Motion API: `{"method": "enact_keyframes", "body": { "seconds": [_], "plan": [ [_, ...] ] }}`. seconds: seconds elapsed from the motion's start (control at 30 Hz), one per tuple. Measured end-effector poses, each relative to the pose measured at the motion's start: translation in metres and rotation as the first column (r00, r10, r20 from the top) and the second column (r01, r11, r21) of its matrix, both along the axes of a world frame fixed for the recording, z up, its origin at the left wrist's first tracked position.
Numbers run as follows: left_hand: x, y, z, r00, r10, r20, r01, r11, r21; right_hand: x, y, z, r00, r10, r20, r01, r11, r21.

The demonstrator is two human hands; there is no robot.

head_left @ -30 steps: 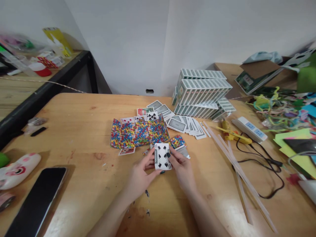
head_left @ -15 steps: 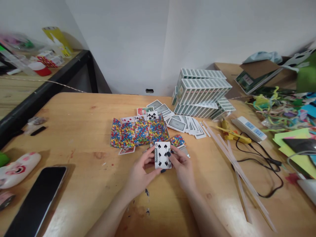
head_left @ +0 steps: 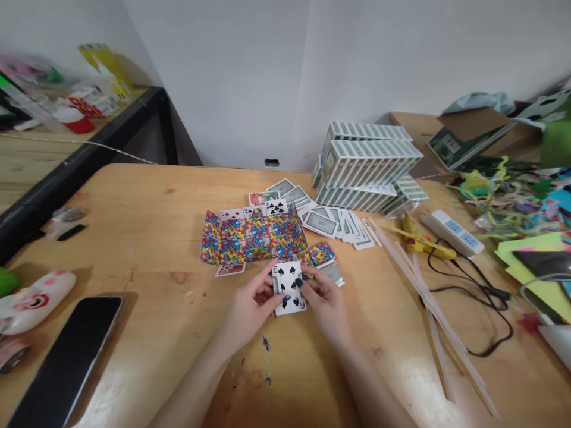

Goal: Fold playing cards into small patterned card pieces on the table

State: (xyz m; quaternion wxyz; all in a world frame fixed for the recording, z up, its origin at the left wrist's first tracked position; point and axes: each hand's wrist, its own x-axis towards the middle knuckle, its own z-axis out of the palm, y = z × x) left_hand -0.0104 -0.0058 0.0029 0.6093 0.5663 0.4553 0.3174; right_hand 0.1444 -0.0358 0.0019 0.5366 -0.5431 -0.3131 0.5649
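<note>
A six of spades playing card (head_left: 289, 288) faces me, slightly tilted, between my two hands. My left hand (head_left: 255, 297) pinches its left side, with the thumb across the lower face. On the right edge, my right hand (head_left: 325, 297) grips it with the thumb on the face. Whether more cards lie behind it I cannot tell. Just beyond stands a folded panel with a colourful brick pattern (head_left: 256, 238), face cards (head_left: 276, 206) showing along its back edge. A smaller piece of the same pattern (head_left: 322, 252) lies right of the card, partly over a face-down card (head_left: 331, 272).
Face-down cards (head_left: 320, 221) spread behind the panel. Striped card boxes (head_left: 372, 163) are stacked at the back. A yellow glue gun (head_left: 417, 241), glue sticks (head_left: 439, 324) and a power strip (head_left: 452, 229) lie right. A phone (head_left: 66, 362) rests at the left.
The six of spades has come slightly lower and left and now tilts. My left thumb has moved up from under its bottom edge onto its face.
</note>
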Motion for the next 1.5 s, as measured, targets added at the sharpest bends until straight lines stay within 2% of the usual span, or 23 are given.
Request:
{"method": "enact_keyframes", "body": {
  "seconds": [0.2, 0.43, 1.0, 1.1, 1.2, 1.3, 1.5],
  "plan": [
    [-0.002, 0.0, 0.004, 0.997, -0.068, -0.045, 0.068, 0.998, -0.014, 0.002, 0.001, 0.001, 0.998, -0.025, 0.051, 0.026, 1.0, -0.015],
    [-0.005, 0.0, 0.004, 0.993, -0.106, -0.05, 0.104, 0.994, -0.039, 0.003, 0.001, 0.0, 0.999, -0.037, 0.029, 0.037, 0.999, -0.01],
    [-0.003, 0.0, 0.006, 0.993, -0.094, -0.07, 0.094, 0.996, -0.009, 0.003, 0.001, 0.005, 0.999, -0.041, 0.004, 0.041, 0.999, -0.021],
    [0.0, -0.001, 0.007, 0.997, -0.071, 0.001, 0.071, 0.997, -0.043, 0.002, 0.001, 0.006, 0.999, -0.047, -0.018, 0.047, 0.999, -0.022],
    [0.005, -0.002, 0.005, 0.998, 0.013, 0.063, -0.008, 0.997, -0.078, 0.0, 0.0, 0.006, 0.998, -0.035, -0.055, 0.034, 0.999, -0.014],
    [0.01, -0.004, 0.003, 0.995, 0.081, 0.056, -0.075, 0.993, -0.089, -0.003, -0.001, 0.008, 0.998, -0.018, -0.068, 0.018, 1.0, -0.002],
    [0.012, -0.009, 0.004, 0.991, 0.135, -0.021, -0.136, 0.988, -0.078, -0.01, -0.003, 0.01, 0.999, 0.022, -0.043, -0.022, 1.0, -0.005]
  ]
}}
